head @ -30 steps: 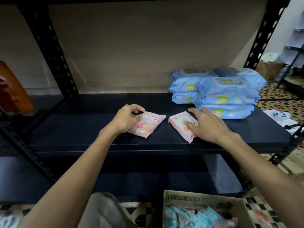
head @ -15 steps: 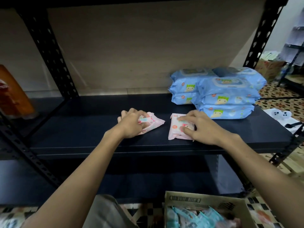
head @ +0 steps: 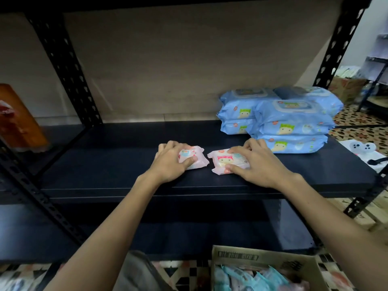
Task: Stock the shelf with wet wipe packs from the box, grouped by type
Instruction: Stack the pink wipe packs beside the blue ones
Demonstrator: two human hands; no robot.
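**Two pink packs held flat on the shelf**

L hand [head: 170, 164] covers the left pink pack [head: 194, 159]; fingers curled over its far edge, thumb pressing the front, so the grip pinches the pack. R hand [head: 260, 164] sits on the right pink pack [head: 225, 162]; fingers curl on its far edge, thumb on the near edge, grip pinching it too. Both packs lie flat on the shelf [head: 117, 164], just beside each other w/ a narrow gap, mid-board, near the front.

Packs: small, soft pillow-shaped pouches, glossy pale-pink film, crimped end seams, cartoon print. To the right, near the R hand, blue packs [head: 289, 127] stacked in two piles: bigger, puffy, shiny plastic, rounded flip lids on top, green-haired cartoon figure.

Shelf: smooth dark matte board, black metal uprights w/ punched slots; a lower board below. Box [head: 268, 259] at bottom right on the floor: brown cardboard, barcode label on the flap, teal and pink packs jumbled inside.

Room: plain beige wall behind, patterned tile floor, orange blurred item [head: 19, 120] far left, another rack and cartons far right. White controller [head: 362, 147] on a white sheet, right of the shelf.
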